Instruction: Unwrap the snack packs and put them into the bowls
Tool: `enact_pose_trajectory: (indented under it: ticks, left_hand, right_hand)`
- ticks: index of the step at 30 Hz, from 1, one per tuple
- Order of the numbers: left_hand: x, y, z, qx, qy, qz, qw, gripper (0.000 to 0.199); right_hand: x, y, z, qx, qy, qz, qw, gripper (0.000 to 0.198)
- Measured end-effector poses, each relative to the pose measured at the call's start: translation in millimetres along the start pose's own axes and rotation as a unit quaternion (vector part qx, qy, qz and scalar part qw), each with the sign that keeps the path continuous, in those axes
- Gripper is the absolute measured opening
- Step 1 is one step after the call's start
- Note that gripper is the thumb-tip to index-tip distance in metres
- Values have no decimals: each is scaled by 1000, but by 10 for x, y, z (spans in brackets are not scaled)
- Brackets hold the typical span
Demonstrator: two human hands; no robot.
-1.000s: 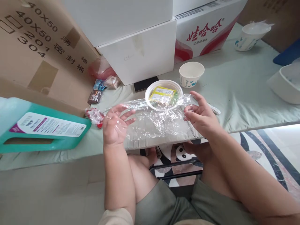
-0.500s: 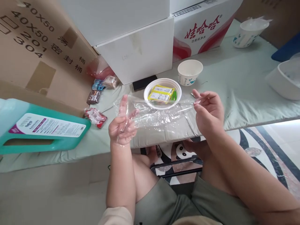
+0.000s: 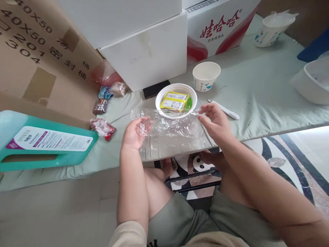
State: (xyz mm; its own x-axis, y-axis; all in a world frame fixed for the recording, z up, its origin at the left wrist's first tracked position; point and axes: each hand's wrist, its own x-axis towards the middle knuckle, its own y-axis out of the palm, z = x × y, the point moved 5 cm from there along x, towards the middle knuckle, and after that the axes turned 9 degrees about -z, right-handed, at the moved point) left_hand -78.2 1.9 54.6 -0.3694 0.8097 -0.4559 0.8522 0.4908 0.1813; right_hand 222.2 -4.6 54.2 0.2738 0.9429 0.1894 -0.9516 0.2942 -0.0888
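Right, clear film [image 3: 174, 128] is stretched between two bare hands, just above the near part of the table [image 3: 267, 111]. On the left, the left hand [image 3: 136, 132] is half open, fingers loosely curled, film bunched against the fingertips; whether they grip it, I cannot tell. Over on the right, the right hand [image 3: 214, 121] has thumb and forefinger drawn close at the film's corner, looking lightly pinched on it. And the white bowl [image 3: 157, 97] sits at the far side of the film, whose far edge overlaps its near rim in this view; contact is hard to call. Inside it, a yellow packet [image 3: 174, 101] and a green packet [image 3: 189, 104].

So how far along? The packets are in, the film is opened out; its creases, I'd judge, are not worked flat, and it lies over only the bowl's near part.

Now for room: the table's near edge runs close below the film. White boxes [image 3: 149, 53] wall off the far side, the green bottle [image 3: 51, 140] and a red packet [image 3: 104, 129] narrow the left. More space right, past the white knife-like tool [image 3: 226, 110].
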Motion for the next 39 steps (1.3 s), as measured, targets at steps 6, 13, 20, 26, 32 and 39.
enact_pose_trajectory:
  ticks: [6,13,20,26,32,39]
  left_hand:
    - [128,-42,107,19,-46,7,999,31]
    - [311,-106,94,-12,16,-28,999,37]
    - [277,-92,23,-32,68,-3,997,17]
    - [289,-135,-17,-20,72,-15,997,18]
    - [293,-143,-14,-51,41,25,998,12]
    - [362,-176,47,-33,34,-16,999,18]
  right_hand:
    - [-17,-71,98,-12,-79,1,997,20]
    - [-39,-77,81,91,-71,86,990,14]
    - [-11,-26,57,-10,-15,85,996,9]
    - [26,13,-81,-80,71,59,993,16]
    - [31,18,-60,-9,69,33,997,17]
    - [41,-44,-57,39,18,-47,998,15]
